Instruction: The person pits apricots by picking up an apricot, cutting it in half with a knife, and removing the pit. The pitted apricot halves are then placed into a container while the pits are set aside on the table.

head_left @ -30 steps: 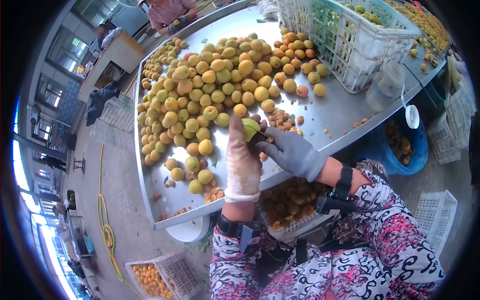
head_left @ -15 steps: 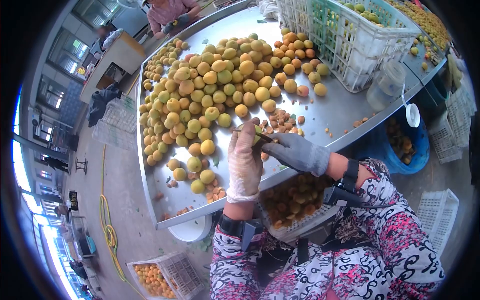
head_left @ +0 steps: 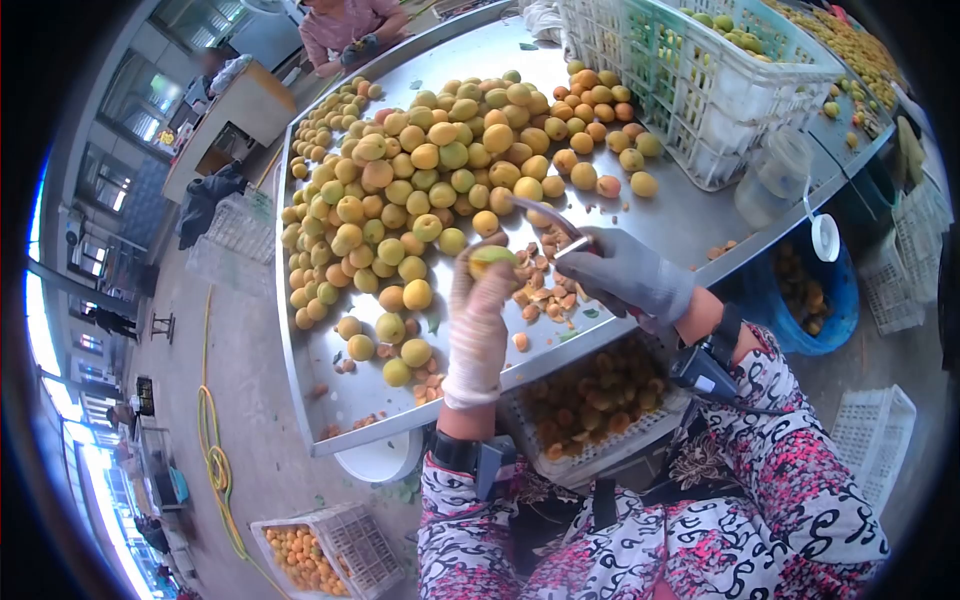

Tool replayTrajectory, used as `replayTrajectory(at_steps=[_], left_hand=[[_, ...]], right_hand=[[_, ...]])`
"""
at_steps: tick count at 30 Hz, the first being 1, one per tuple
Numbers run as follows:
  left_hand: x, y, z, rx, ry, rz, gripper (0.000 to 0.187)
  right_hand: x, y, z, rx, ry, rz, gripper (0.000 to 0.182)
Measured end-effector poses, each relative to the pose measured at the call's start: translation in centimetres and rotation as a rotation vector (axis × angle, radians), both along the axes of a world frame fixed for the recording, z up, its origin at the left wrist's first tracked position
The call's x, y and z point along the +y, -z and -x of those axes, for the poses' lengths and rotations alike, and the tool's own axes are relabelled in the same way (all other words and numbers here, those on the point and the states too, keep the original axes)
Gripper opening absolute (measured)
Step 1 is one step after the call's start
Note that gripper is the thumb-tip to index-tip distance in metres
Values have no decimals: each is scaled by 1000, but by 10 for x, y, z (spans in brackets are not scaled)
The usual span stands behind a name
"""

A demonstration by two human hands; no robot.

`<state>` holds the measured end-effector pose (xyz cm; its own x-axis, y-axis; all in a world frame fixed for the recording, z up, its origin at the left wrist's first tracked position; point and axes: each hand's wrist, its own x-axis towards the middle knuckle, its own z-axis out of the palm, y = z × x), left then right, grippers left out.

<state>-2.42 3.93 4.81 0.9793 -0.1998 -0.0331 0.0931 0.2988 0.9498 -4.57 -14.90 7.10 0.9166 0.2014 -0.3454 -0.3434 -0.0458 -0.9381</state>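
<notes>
My left hand [head_left: 478, 325], in a whitish glove, has its fingers wrapped round a green-yellow apricot [head_left: 492, 260], blurred by motion. To its right, my right hand [head_left: 632, 272] in a grey glove grips a curved knife [head_left: 548, 213], its slim dark blade pointing up and left over the table. Between and below the hands lie small orange-brown apricot pits [head_left: 545, 285] on the metal table [head_left: 690, 225]. Just beyond the hands rises a large heap of apricots [head_left: 430, 165]. Under the table's near edge stands a crate of apricot halves [head_left: 590, 415].
A white crate [head_left: 710, 100] and a clear plastic jar [head_left: 775, 175] stand on the table's right side. A blue tub [head_left: 835, 310] sits beyond the right edge. On the floor are an apricot-filled crate [head_left: 350, 555] and a yellow hose [head_left: 215, 460]. Another person [head_left: 350, 35] works across the table.
My hands have come apart: the right moved right with the knife, now lifted off the apricot. The left shifted slightly left and down, still holding the fruit.
</notes>
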Motion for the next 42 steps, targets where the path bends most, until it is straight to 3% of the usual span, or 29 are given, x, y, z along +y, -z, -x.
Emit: replayTrajectory(at_steps=[1, 3, 4, 6, 7, 8, 13, 17, 20, 21, 24, 27, 30, 31, 33, 35, 36, 37, 39, 42], left_hand=[[-8, -1, 8, -24, 28, -118, 34], [-26, 1, 23, -59, 95, -179, 42], [-29, 1, 26, -154, 110, -241, 45], [-33, -2, 29, -250, 127, -303, 47], [-34, -3, 29, -138, 101, -186, 45], [-35, -4, 29, -25, 74, -68, 42], [-19, -7, 21, 117, 132, 59, 34], [-4, -14, 27, 93, 239, -148, 33], [-1, -17, 40, -2, 597, -416, 34], [-1, -12, 39, 1, 598, -417, 34], [-5, 0, 34, -44, 261, -318, 46], [-12, 12, 23, -256, 94, -213, 49], [-18, 11, 25, -497, 65, -526, 49], [-17, 12, 24, -497, 64, -527, 49], [-16, 16, 19, -799, -1, -711, 46], [-17, 21, 19, -682, -11, -631, 45], [-19, 22, 20, -564, -20, -553, 44], [-21, 22, 23, -564, -21, -553, 44], [-27, 20, 28, -329, -40, -369, 40], [-30, 22, 29, -282, -34, -285, 37]], right_hand=[[2, 1, 1, 7, 12, 5, 39], [8, 12, -2, -232, 67, 57, 41], [19, 34, -14, -556, 138, 46, 42], [11, 32, -7, -428, 105, 85, 42], [10, 20, -3, -306, 60, 125, 43], [9, 16, -3, -172, 83, 1, 42], [7, 21, -2, 44, 157, -326, 39], [3, 16, -4, 66, 205, -400, 40], [-5, 21, -6, 34, 202, -325, 46], [-3, 18, -4, 37, 203, -326, 46], [4, 6, 1, 15, 242, -346, 46], [10, 17, -6, 137, 115, -263, 39], [20, 55, -19, 100, 85, -485, 31], [18, 52, -17, 96, 60, -408, 29], [14, 44, -13, 88, 10, -254, 28], [20, 38, -5, -45, 104, -264, 30], [22, 37, -3, -177, 197, -274, 45], [23, 38, -3, -177, 196, -275, 45], [24, 40, -5, -170, 232, -269, 43], [29, 40, -4, -246, 306, -281, 43]])
